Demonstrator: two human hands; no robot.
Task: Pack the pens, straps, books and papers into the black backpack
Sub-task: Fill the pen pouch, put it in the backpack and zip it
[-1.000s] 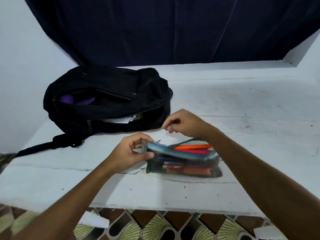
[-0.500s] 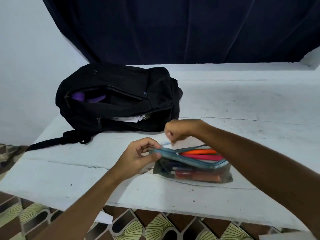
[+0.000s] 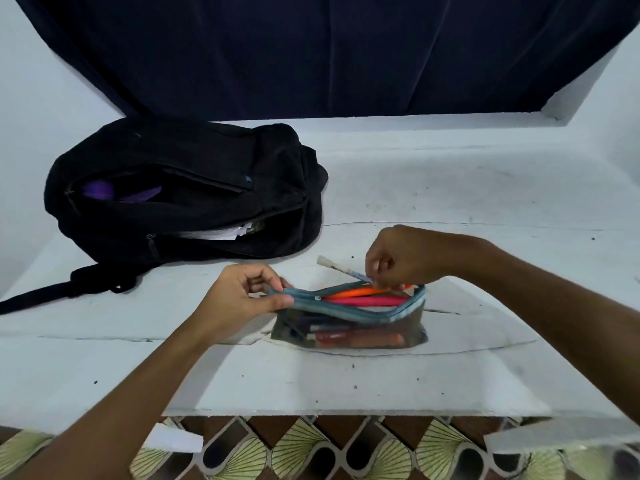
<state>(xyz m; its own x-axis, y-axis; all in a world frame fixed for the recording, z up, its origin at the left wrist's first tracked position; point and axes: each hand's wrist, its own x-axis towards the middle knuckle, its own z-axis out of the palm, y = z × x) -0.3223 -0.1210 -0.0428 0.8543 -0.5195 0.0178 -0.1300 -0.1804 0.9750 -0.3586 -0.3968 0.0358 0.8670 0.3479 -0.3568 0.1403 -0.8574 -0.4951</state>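
The left hand pinches the left end of the teal zipper rim of a translucent, dark-tinted pencil pouch, holding its mouth open on the white painted surface. The right hand has its fingers curled round a slim white pen with a pale cap; the pen's near end sits at the pouch opening, its far end angled up and to the left. Whether it is going in or coming out cannot be told.

Inside the pouch, an orange pen and a pink pen lie just under the rim; further pens show dimly through the side wall.

The black fabric backpack lies on its side, well apart from the pouch at the left rear of the surface. Its upper pocket gapes with a purple item inside. White papers protrude from the lower, main opening. A black shoulder strap trails off the left edge.

Assessment: papers appear stowed; books cannot be confirmed from this view. The pens are largely gathered, but the pouch is still unzipped and outside the backpack. Remaining: close the pouch, load it, secure the backpack.
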